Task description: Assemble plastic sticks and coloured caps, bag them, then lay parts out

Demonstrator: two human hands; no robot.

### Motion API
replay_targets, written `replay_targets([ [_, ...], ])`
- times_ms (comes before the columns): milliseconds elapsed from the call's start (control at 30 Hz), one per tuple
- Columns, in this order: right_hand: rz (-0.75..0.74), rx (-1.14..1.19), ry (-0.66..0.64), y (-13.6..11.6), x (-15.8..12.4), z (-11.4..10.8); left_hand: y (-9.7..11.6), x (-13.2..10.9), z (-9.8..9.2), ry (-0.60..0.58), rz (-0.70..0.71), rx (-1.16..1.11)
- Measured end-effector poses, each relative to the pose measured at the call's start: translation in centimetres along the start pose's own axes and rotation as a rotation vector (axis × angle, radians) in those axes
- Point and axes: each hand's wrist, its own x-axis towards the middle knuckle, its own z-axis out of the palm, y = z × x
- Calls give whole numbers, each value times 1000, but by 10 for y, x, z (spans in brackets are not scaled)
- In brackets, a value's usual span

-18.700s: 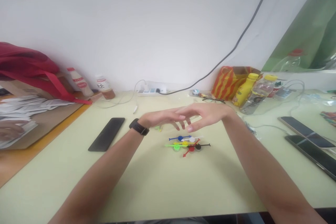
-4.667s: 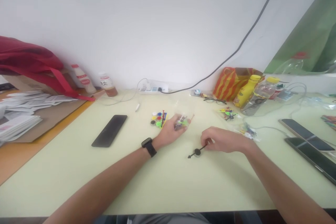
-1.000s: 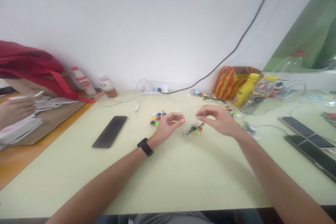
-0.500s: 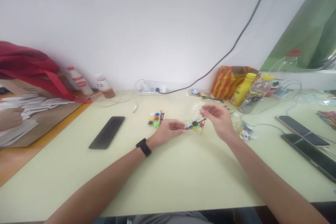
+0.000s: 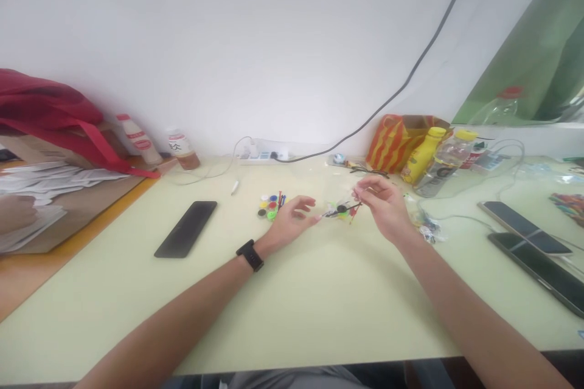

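Observation:
Both my hands are raised a little over the pale green table [image 5: 292, 304] near its middle. My right hand [image 5: 383, 203] pinches a clear plastic bag [image 5: 341, 208] holding small coloured arrow-shaped plastic pieces, a black one showing among green and red. My left hand [image 5: 292, 222], with a black watch on the wrist, touches the bag's left end with its fingertips, fingers curled. Just left of that hand lies a small pile of coloured round caps and sticks [image 5: 271, 205] on the table.
A black phone [image 5: 185, 228] lies left of my hands; two more phones [image 5: 531, 249] lie at the right. Bottles [image 5: 429, 155], a striped bag, glasses, small filled bags [image 5: 424, 228] and a power strip [image 5: 262, 155] line the back. Another person's hand [image 5: 16, 213] rests on papers at far left.
My right hand has dropped slightly and closed in on the bag. My left fingers have spread a little at the bag's left end. The bag sits a bit lower between the hands.

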Motion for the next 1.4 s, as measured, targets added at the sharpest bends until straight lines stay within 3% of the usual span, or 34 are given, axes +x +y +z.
replay_targets([
  [200,16,36,-129,-1,-14,20,10,-3,8,-94,-57,-159],
  [400,115,54,-108,10,-18,26,9,-6,9,11,-80,-134],
  [600,192,38,-207,13,-24,33,13,-1,7,57,-136,-326],
  [1100,138,-98,-247,18,-34,44,23,-3,12,152,-66,-208],
  [1400,173,-18,-32,28,-19,25,0,3,0,0,-205,-302],
])
